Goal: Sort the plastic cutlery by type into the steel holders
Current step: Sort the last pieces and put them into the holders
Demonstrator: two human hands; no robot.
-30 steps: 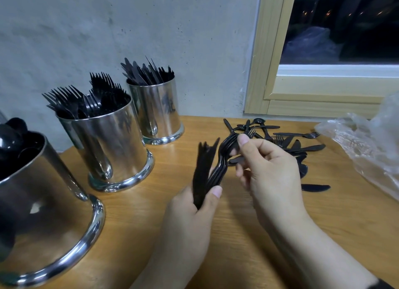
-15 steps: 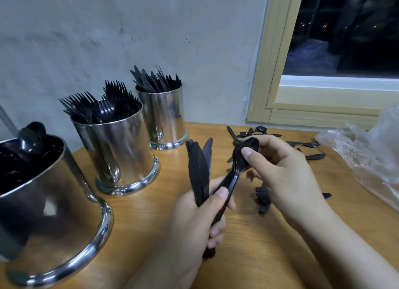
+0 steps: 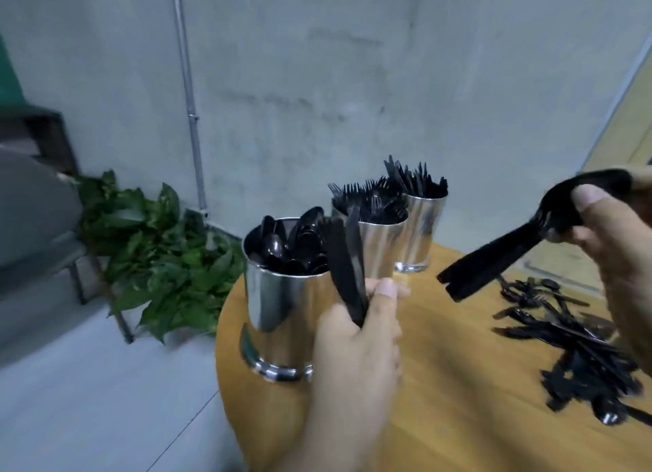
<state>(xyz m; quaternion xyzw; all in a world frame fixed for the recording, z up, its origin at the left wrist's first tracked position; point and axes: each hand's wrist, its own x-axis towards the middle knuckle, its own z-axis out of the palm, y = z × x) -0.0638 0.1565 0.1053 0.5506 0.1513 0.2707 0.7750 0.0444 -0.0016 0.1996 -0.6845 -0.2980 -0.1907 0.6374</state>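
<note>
Grey concrete wall and a round wooden desk (image 3: 441, 383) frame the scene, now viewed from further right than a second ago, with a leafy plant (image 3: 158, 253) on the floor newly in sight. Half a second ago both my hands met on one bundle; now they are apart. My left hand (image 3: 356, 351) grips a few black knives (image 3: 347, 270) upright, just in front of the spoon holder (image 3: 282, 305). My right hand (image 3: 610, 231) pinches a stack of spoons (image 3: 494, 256) by their bowls, handles slanting down-left. Fork holder (image 3: 382, 238) and knife holder (image 3: 421, 231) stand behind. Unsorted cutlery (image 3: 578, 348) remains heaped on the right. Judgement: the types are separated; the spoons probably go in next.
</note>
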